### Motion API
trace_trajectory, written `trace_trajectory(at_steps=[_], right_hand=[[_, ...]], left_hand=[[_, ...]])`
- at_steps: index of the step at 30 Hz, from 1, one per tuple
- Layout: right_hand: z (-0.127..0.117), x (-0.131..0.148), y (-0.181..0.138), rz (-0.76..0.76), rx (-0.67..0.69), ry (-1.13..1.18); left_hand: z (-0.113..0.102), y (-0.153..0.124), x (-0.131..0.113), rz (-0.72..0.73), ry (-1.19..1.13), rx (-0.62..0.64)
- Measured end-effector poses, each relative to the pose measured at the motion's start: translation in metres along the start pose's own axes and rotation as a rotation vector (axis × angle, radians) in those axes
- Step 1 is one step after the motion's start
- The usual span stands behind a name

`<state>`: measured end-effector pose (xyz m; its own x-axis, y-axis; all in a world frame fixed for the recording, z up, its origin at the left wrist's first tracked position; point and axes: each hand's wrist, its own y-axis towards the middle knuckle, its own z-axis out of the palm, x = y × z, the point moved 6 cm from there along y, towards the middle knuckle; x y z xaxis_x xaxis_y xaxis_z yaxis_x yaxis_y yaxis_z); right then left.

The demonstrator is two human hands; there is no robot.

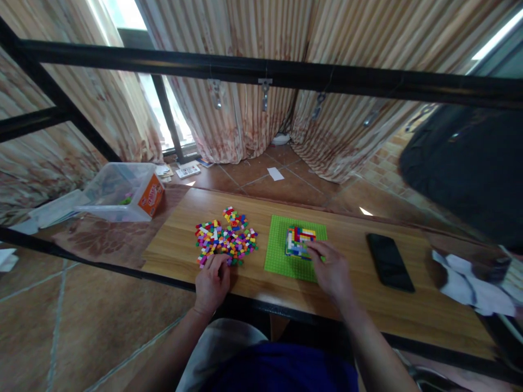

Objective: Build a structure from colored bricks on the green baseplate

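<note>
A green baseplate (275,247) lies on the wooden board, bearing a low build of coloured toy bricks (297,237). My right hand (330,268) is over the right side of that build, thumb and fingertips pinched together at its edge. Whether a brick sits between those fingers is too small to make out. Left of the plate spreads a loose pile of small bricks (229,237) in many colours. At the pile's near edge rests my left hand (213,277), its fingers curled down among the bricks; their tips are partly hidden.
A black phone (390,261) lies right of the plate, with crumpled white paper (469,280) beyond it. To the left stands a clear plastic box (118,193) with an orange label. A black metal bar (245,68) crosses in front, hung with small metal clips.
</note>
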<state>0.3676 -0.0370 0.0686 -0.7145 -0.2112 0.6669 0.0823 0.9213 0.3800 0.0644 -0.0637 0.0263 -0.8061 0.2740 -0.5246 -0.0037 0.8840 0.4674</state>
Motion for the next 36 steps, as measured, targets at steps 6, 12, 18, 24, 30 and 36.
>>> trace_trajectory(at_steps=[6, 12, 18, 24, 30, 36], right_hand=[[-0.004, -0.023, 0.021, -0.015, 0.127, -0.031], [0.004, -0.019, 0.019, -0.086, 0.183, -0.030], [0.005, -0.019, 0.020, -0.097, 0.230, -0.063], [0.004, -0.020, 0.021, -0.061, 0.231, -0.052], [0.002, -0.024, 0.017, -0.036, 0.161, -0.050], [-0.010, -0.035, 0.012, 0.010, 0.036, -0.084]], left_hand=[[0.001, 0.000, 0.000, -0.001, 0.021, 0.007], [0.000, -0.001, -0.001, 0.009, 0.007, 0.006], [0.001, -0.001, 0.000, -0.022, 0.020, 0.013], [0.001, -0.001, 0.000, -0.015, 0.011, 0.010], [0.002, -0.002, 0.001, -0.029, 0.014, 0.017], [0.003, -0.002, 0.000, -0.039, -0.005, 0.041]])
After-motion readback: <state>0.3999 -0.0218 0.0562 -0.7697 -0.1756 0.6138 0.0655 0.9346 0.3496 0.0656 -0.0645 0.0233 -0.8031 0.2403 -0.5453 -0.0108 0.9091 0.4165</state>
